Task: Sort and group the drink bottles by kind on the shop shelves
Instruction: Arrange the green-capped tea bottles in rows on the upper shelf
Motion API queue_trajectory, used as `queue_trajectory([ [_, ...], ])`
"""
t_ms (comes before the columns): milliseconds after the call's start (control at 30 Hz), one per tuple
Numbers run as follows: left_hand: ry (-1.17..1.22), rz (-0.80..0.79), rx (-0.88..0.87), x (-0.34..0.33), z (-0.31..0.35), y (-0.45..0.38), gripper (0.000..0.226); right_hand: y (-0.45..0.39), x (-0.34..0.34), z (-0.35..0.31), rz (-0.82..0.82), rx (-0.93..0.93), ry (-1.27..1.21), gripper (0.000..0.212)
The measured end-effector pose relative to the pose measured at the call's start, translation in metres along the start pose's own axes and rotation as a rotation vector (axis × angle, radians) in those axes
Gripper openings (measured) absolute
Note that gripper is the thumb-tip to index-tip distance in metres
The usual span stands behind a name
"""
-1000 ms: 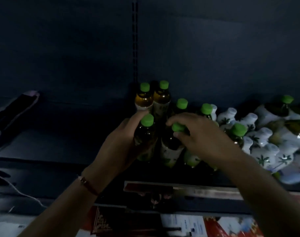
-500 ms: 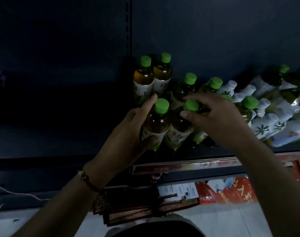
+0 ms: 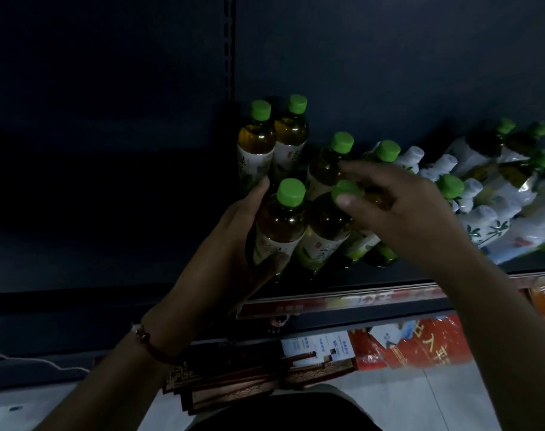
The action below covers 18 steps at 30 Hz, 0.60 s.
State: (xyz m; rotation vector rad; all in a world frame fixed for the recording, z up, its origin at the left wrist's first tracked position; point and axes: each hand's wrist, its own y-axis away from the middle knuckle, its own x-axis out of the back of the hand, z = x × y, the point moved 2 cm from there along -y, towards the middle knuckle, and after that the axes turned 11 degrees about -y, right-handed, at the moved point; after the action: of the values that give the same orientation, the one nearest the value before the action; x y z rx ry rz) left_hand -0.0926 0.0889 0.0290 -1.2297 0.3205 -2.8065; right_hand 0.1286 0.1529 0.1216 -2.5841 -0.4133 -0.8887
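Observation:
Several green-capped tea bottles stand on a dark shelf (image 3: 109, 259). My left hand (image 3: 231, 241) wraps round the front-left tea bottle (image 3: 280, 225), fingers on its left side and thumb across its label. My right hand (image 3: 401, 209) reaches over the bottle beside it (image 3: 324, 234); the thumb rests on its green cap and the fingers spread above the bottles behind. Two more tea bottles (image 3: 271, 141) stand at the back. White bottles with palm prints (image 3: 482, 225) lie heaped to the right, mixed with a few green-capped ones (image 3: 488, 144).
The left half of the shelf is dark and bare. A red price strip (image 3: 342, 301) runs along the shelf's front edge. Below it lie dark patterned boxes (image 3: 249, 377) and red packets (image 3: 420, 343) by the pale floor.
The view has tilted so the bottles sit lower and nearer. My left hand keeps its hold on the front-left bottle. My right hand's fingers have lifted and spread over the bottles behind.

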Motion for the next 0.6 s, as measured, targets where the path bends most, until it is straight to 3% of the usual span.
queue_trajectory([
  [100,0.037,-0.014,-0.006,0.007,0.017,-0.005,0.096,0.003,0.030,0.005,0.119,0.042,0.111,0.043],
  [233,0.046,-0.002,-0.006,0.008,0.033,0.002,0.083,0.003,0.046,0.029,-0.088,-0.055,0.334,0.052],
  [367,0.005,0.047,0.055,0.006,0.043,0.010,0.084,0.003,0.054,0.034,-0.074,-0.026,0.215,0.031],
  [467,-0.155,0.130,0.051,0.006,0.054,0.012,0.091,-0.003,0.059,0.036,-0.097,-0.023,0.211,0.029],
  [600,-0.474,0.241,-0.103,0.009,0.090,-0.002,0.078,-0.007,0.057,0.036,-0.199,0.046,0.197,0.031],
])
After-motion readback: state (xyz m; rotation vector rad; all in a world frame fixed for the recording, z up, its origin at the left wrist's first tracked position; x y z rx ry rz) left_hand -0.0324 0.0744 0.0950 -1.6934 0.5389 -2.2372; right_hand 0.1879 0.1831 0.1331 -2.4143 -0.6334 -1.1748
